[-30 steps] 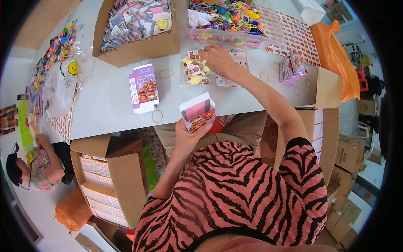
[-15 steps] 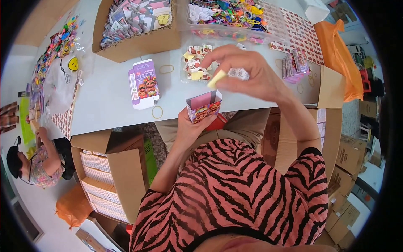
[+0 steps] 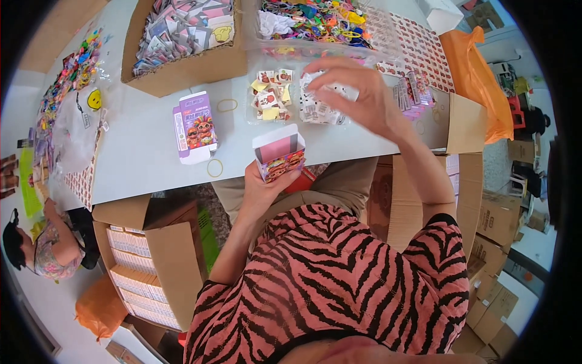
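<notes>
A: What do our hands have hold of?

B: Our left hand [image 3: 262, 189] grips a small open cardboard carton [image 3: 279, 154], printed in bright colours, with its pink-lined flap standing up. The fingers are wrapped round its lower half, and it sits just off the near edge of the smooth white table [image 3: 145, 158], above our lap.

A: And our right hand [image 3: 357, 97]?

B: It hovers over the table with the fingers loosely spread and curved, blurred. We cannot tell whether it holds anything. Just beneath it lie two clear plastic bags of small trinkets [image 3: 291, 100], crinkly and glossy.

A: What else lies around?

B: A flat printed carton [image 3: 195, 126] of the same kind lies on the table to the left, with one thin rubber band [image 3: 214, 167] beside it. Further back sit a brown corrugated cardboard box [image 3: 182, 45] of packets and a clear tub of colourful toys [image 3: 315, 21]. Below the table's left end, an open cardboard case [image 3: 145, 267] holds rows of white boxes.
</notes>
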`<act>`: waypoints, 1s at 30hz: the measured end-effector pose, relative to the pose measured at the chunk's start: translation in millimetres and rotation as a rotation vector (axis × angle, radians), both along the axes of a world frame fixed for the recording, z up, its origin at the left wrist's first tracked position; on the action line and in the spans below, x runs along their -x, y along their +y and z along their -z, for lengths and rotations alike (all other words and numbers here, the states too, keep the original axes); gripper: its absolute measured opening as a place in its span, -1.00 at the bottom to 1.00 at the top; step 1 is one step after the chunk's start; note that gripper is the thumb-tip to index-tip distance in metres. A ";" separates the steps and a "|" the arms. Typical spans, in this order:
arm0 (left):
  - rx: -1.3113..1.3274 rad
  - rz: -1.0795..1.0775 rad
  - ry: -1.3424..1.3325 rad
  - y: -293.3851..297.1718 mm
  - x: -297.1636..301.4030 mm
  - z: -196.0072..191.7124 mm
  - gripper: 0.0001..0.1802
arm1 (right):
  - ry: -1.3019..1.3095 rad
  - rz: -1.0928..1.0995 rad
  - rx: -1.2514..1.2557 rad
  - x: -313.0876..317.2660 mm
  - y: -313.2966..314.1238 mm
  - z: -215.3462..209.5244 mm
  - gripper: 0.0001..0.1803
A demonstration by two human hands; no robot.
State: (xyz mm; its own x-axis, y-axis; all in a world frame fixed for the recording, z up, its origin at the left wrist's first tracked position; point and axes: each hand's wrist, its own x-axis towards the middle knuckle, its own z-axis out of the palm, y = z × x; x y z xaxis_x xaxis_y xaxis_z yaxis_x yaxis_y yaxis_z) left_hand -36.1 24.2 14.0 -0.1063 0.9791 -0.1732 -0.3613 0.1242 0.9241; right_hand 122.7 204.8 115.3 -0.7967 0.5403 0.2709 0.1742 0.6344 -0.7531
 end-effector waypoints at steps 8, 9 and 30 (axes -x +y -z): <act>-0.041 0.023 -0.019 0.3 3.5 -8.2 -0.68 | -0.455 0.140 -0.421 -29.6 44.6 85.8 -0.73; -0.039 0.031 -0.022 -0.2 3.6 -7.9 -0.68 | -0.454 0.138 -0.419 -26.9 42.0 93.1 -0.73; 0.026 0.044 -0.013 -3.2 -5.0 3.2 -0.66 | -0.351 0.158 -0.299 -21.4 46.1 110.4 -0.90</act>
